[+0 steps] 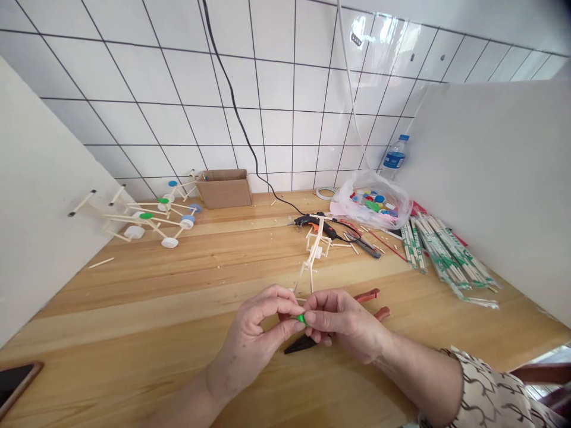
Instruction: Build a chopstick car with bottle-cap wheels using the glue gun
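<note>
Close in front of me, my left hand (pixel 261 324) and my right hand (pixel 343 321) meet with fingertips pinched on a small green bottle cap (pixel 301 319), mostly covered by the fingers. Just beyond them stands a frame of thin wooden sticks (pixel 316 246) with a white cap on it; its near end reaches to my fingers, and I cannot tell whether they touch it. Below my right hand lie pliers with red handles (pixel 368 295), their dark jaws (pixel 301 343) pointing left.
A black glue gun (pixel 319 224) lies behind the frame, beside a grey cutter (pixel 368 246). Right are a plastic bag of bottle caps (pixel 404 208), a water bottle (pixel 395 157) and chopstick packs (pixel 450 252). Left are stick-and-cap models (pixel 151 217), a cardboard box (pixel 227 193) and a phone (pixel 18 383).
</note>
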The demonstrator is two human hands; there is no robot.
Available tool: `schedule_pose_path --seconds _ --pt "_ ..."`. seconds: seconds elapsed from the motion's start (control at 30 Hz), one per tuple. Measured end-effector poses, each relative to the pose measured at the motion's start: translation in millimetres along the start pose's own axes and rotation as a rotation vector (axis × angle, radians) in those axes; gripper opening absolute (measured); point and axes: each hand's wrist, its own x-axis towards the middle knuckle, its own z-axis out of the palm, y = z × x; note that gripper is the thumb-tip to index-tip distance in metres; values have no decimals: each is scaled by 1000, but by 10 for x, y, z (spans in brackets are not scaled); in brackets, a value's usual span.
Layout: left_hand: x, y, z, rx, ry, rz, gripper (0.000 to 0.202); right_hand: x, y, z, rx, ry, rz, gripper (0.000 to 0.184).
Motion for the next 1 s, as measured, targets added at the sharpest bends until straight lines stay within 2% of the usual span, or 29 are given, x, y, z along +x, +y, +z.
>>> schedule_pose_path --seconds 0.2,0.5,1.0 --pt "-14 -32 1 8 -34 7 18 9 7 12 -3 18 -7 26" --pt "-17 -22 6 11 -10 25 8 -7 -11 -1 -2 -11 -7 27" --pt "-1 2 6 29 -54 50 10 5 0 0 -33 3 -7 24"
